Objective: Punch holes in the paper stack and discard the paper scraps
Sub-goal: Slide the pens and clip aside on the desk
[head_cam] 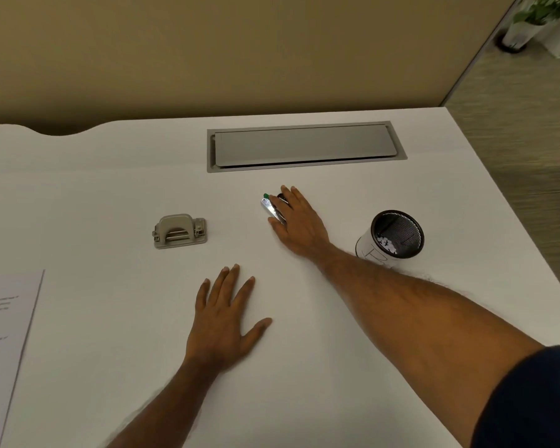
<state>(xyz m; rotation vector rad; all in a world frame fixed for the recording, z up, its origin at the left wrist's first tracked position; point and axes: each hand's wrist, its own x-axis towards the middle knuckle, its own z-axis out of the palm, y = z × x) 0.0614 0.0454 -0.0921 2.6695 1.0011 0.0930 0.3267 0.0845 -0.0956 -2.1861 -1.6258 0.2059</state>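
Note:
A grey two-hole punch (179,230) stands on the white desk (110,195), left of centre. The printed paper stack (4,344) lies at the left edge, partly out of frame. A black mesh cup (396,234) at the right holds white paper scraps. My right hand (296,223) reaches forward and rests over a small silver object with a green tip (267,205); the fingers cover part of it. Flat on the desk, my left hand (225,321) lies palm down with fingers apart, holding nothing.
A grey cable hatch (304,145) is set into the desk at the back. A beige partition rises behind the desk. The desk's right edge runs diagonally past the cup, with floor and a potted plant (530,21) beyond.

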